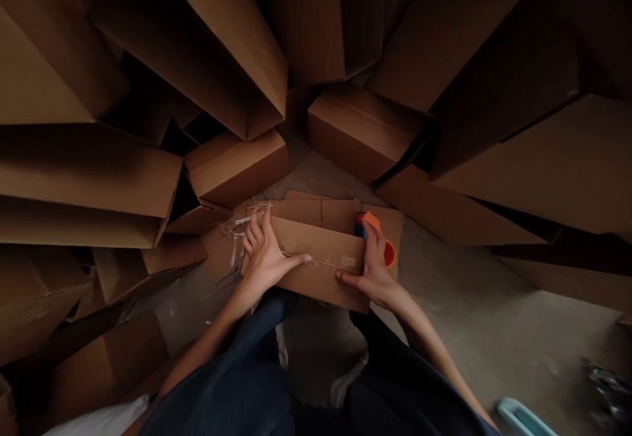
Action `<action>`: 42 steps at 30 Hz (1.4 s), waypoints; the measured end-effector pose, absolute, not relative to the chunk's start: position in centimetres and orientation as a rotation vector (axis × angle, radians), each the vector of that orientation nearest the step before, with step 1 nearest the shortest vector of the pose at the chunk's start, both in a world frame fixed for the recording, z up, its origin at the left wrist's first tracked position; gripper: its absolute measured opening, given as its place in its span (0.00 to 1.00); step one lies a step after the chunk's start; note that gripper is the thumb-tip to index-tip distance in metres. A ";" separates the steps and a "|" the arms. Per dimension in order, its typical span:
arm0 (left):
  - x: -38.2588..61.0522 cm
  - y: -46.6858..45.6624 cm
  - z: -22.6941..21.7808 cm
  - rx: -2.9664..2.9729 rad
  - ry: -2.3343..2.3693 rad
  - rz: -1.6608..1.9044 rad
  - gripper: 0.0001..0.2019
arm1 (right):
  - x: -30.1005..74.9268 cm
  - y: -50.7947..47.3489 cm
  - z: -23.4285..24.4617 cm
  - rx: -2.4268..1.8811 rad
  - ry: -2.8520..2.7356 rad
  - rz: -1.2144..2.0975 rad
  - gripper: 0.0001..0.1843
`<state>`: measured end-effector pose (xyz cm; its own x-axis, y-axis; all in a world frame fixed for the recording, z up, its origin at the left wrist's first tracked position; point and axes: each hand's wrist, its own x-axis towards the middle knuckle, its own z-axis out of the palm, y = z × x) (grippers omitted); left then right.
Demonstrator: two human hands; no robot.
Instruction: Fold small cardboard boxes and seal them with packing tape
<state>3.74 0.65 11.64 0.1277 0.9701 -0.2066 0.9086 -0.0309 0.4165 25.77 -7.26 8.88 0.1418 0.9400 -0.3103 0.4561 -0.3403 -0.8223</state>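
Note:
Between my knees is a small cardboard box (320,238), its top flaps brought together along a seam. My left hand (266,255) grips its left end, with the fingers over the far edge and the thumb pressed on the seam. My right hand (374,268) clasps the right end, its thumb on the near flap. An orange tape dispenser (390,251) with a blue part shows just past my right fingers; whether they touch it I cannot tell. Under the box lies a flattened cardboard sheet (395,215).
Tall cardboard boxes (316,21) crowd the far side and both flanks. Smaller boxes (237,166) stand close at the left, and another box (365,130) is ahead. Torn clear tape scraps (234,232) lie left. A teal plastic item (523,416) rests on the concrete floor (454,311).

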 end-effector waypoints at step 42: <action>4.6 0.9 12.4 1.942 1.877 0.097 0.61 | 24.9 -7.2 8.3 -1.859 -1.274 0.961 0.56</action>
